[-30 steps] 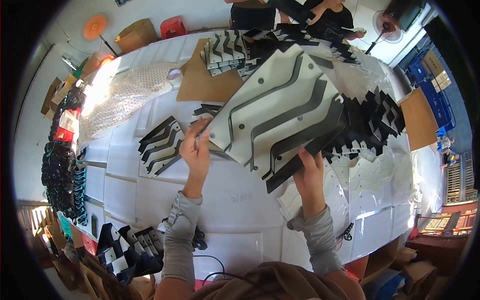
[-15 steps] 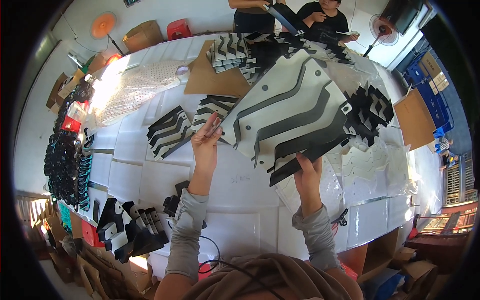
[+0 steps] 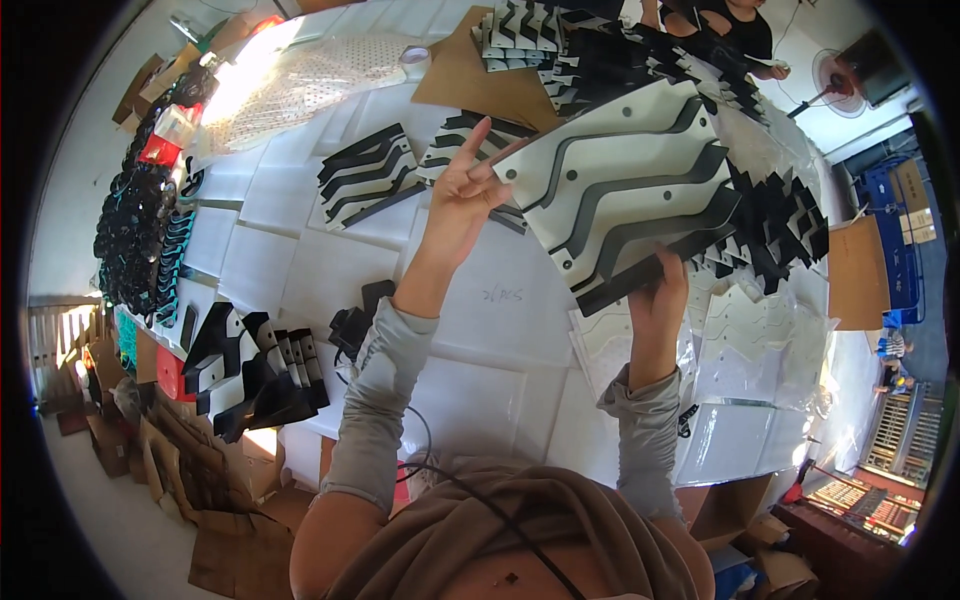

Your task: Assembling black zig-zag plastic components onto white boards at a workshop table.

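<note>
A white table [image 3: 500, 330] fills the middle of the frame, covered in pale sheets. Above it, right of centre, a large white panel [image 3: 640, 190] with black wavy bars is held up off the surface. Its long axis runs from the lower centre toward the upper right, and its bars follow that line; its near, lower edge tilts down toward the person.

Black zigzag stacks [image 3: 780, 215] lie behind the panel at right, and more black pieces [image 3: 620, 60] at the top. A cardboard sheet [image 3: 460, 75] sits at upper centre, a mesh sheet [image 3: 320, 70] at upper left. A stack of black-and-white strips [image 3: 365, 175] lies left of centre, another [image 3: 250, 365] at the lower left table edge.

The left hand [image 3: 462, 190] touches the panel's left end with thumb and bent fingers; the index finger points up, the hand loosely open. The right hand [image 3: 660, 295] grips the panel's lower edge, fingers closed around it.

A second person's hand [image 3: 770, 72] shows at the upper right.
</note>
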Available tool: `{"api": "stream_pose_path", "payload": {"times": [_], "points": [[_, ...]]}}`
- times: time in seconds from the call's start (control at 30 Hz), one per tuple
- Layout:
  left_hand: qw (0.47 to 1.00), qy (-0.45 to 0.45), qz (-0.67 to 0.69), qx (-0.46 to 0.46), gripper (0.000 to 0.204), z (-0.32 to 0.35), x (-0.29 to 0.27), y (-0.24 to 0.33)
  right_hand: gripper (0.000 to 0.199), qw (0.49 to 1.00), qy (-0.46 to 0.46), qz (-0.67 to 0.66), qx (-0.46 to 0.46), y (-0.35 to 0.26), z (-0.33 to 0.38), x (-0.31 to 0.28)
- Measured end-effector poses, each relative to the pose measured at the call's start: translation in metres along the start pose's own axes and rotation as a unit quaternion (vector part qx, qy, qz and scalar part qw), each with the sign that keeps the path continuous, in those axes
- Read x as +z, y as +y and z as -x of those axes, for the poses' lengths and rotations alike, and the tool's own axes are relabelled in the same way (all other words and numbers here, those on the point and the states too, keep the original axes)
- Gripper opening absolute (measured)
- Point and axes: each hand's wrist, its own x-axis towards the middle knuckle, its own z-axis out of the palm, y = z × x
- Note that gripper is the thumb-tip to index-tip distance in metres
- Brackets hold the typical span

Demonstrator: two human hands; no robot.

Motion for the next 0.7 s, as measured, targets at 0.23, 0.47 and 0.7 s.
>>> {"api": "stream_pose_path", "payload": {"times": [0.23, 0.47, 0.7], "points": [[0.995, 0.093, 0.029, -0.025, 0.054, -0.004, -0.018, -0.01, 0.048, 1.0, 0.0, -0.011, -0.01, 0.008, 0.001, 0.023], [0.994, 0.102, 0.014, -0.042, 0.045, -0.004, -0.025, -0.024, 0.063, 0.999, -0.027, 0.023, -0.039, 0.0, 0.004, 0.031], [0.987, 0.147, 0.012, -0.067, 0.044, 0.0, -0.054, -0.043, 0.067, 0.992, -0.046, 0.091, -0.08, 0.003, 0.009, 0.036]]}}
